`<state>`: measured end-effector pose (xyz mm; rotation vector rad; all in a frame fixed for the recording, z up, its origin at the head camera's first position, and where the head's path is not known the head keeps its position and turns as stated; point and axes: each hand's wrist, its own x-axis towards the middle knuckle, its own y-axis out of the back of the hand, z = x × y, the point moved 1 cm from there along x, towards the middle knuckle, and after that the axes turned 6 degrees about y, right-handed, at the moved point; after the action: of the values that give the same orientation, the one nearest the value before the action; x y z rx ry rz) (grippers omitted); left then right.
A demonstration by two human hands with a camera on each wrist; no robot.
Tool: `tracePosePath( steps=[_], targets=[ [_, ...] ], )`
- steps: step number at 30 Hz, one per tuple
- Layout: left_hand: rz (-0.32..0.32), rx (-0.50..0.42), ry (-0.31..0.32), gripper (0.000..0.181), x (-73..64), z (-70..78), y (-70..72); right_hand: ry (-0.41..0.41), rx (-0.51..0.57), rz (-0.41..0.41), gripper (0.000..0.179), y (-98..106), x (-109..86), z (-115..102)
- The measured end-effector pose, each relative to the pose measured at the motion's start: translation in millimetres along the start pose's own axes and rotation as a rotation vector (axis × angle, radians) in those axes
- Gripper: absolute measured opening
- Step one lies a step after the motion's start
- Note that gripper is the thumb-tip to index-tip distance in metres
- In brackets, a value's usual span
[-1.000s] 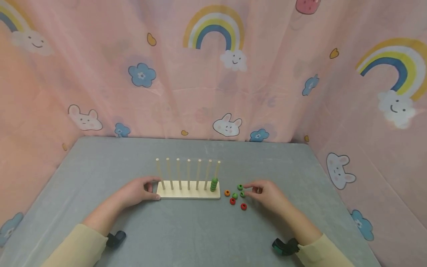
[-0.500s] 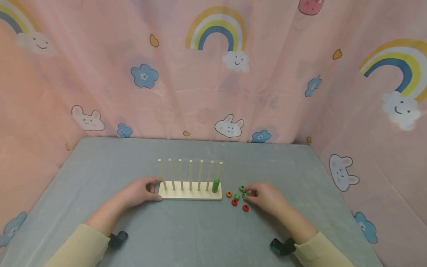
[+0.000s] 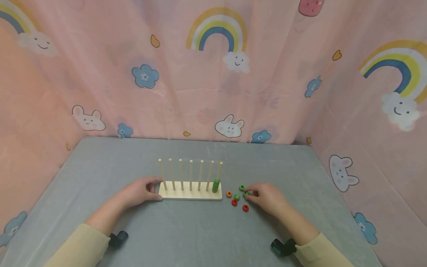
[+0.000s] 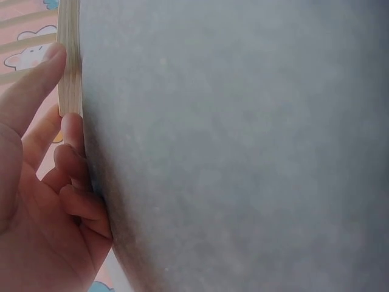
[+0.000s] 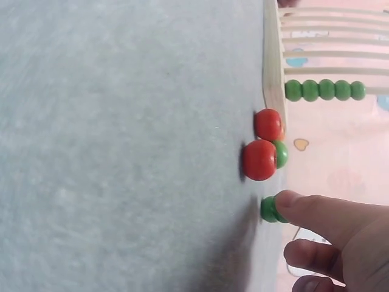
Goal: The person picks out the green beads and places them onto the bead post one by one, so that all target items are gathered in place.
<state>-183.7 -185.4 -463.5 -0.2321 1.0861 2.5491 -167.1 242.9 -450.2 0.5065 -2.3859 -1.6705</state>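
A pale wooden peg board (image 3: 181, 194) with several upright pegs stands on the table. Green beads (image 3: 216, 185) are stacked on its rightmost peg. My left hand (image 3: 141, 191) grips the board's left end, thumb at the front edge and fingers behind. In the left wrist view the thumb lies against the wooden base (image 4: 70, 73). To the right of the board, my right hand (image 3: 268, 196) pinches a green bead (image 3: 245, 194) between thumb and index finger, low at the tabletop. The thumb partly covers this green bead (image 5: 270, 208) in the right wrist view.
Loose beads lie between board and right hand: an orange bead (image 3: 228, 194), a green bead (image 3: 237, 197), another green bead (image 3: 241, 188), a red bead (image 3: 234, 203) and a nearer red bead (image 3: 245, 208). A pink patterned curtain (image 3: 200, 92) surrounds the grey table (image 3: 186, 230).
My right hand's thumb and finger have closed in on the green bead, which has shifted slightly. The left hand keeps its hold on the board. The whole head view has moved a little.
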Motion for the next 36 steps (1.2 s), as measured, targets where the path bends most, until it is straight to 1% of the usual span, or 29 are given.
tracePosePath(
  steps=[6,11,15,19,23,30,33,36],
  targets=[
    [0.001,0.005,-0.001,0.063,0.2,0.3,-0.2,-0.017,0.011,0.013,0.025,6.2,-0.6,-1.1],
    [0.002,0.013,0.003,0.062,0.7,0.3,-0.3,-0.012,0.033,0.056,0.026,12.7,0.3,-5.6],
    [0.005,0.020,0.009,0.061,1.0,0.0,-0.7,-0.016,0.076,0.091,0.029,16.6,1.7,-11.3],
    [0.008,0.021,0.010,0.062,1.6,-0.2,-1.0,0.003,0.110,0.153,0.030,19.3,4.2,-18.1],
    [0.006,0.019,0.010,0.062,1.3,0.7,-1.0,0.029,0.152,0.237,0.030,22.8,7.3,-26.9],
    [0.006,0.024,0.011,0.061,0.6,2.0,-1.0,0.003,0.323,0.363,0.029,29.2,12.4,-46.1],
    [0.005,0.021,0.009,0.061,0.5,1.9,-0.7,0.002,0.406,0.420,0.028,32.2,15.8,-54.1],
    [0.006,0.017,0.008,0.062,0.2,1.5,-0.3,0.017,0.481,0.475,0.028,35.0,19.1,-62.1]
  ],
)
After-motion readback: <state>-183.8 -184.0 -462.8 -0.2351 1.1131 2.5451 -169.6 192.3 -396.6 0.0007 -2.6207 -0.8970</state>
